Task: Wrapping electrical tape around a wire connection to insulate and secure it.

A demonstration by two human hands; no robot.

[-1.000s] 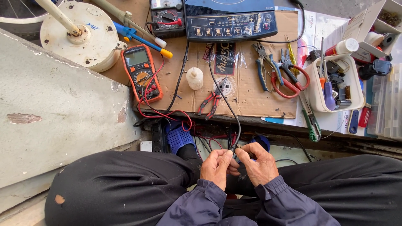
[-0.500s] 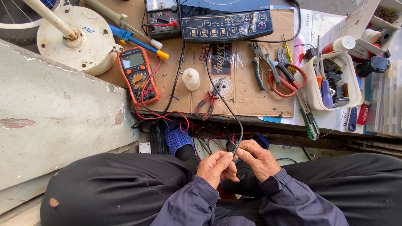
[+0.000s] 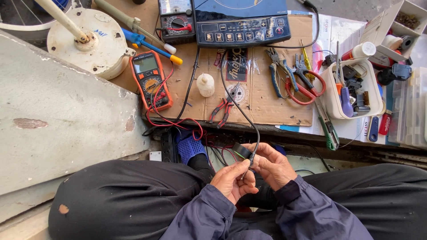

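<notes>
— Two hands met over the lap, yes? What did they hold?

— Yes. The left hand (image 3: 232, 181) and the right hand (image 3: 272, 163) were touching each other, and both were closed with the fingers around the end of a black cable (image 3: 240, 109). A roll of black tape (image 3: 241, 151) sat just above the left fingers, against the right hand. I could not tell which hand really carried the roll.

— Where did the cable go?

— It ran up from the hands, over the edge of the cardboard sheet (image 3: 267, 100), to the dark blue induction cooker (image 3: 242, 20) at the top.

— And what was lying on the cardboard?

— Small red-handled pliers (image 3: 222, 109) lay just beside the cable, and a small white bottle (image 3: 205, 84) was near them on the left. An orange multimeter (image 3: 151, 80) lay further left, with its red leads going down toward the blue sandal (image 3: 190, 147). On the right were blue-handled pliers (image 3: 278, 73) and red-handled scissors (image 3: 307, 82), touching each other.

— Anything more outside?

— A white tray (image 3: 331, 104) with small tools stood on the far right, and a white round fan motor (image 3: 89, 42) stood at the far left.
</notes>
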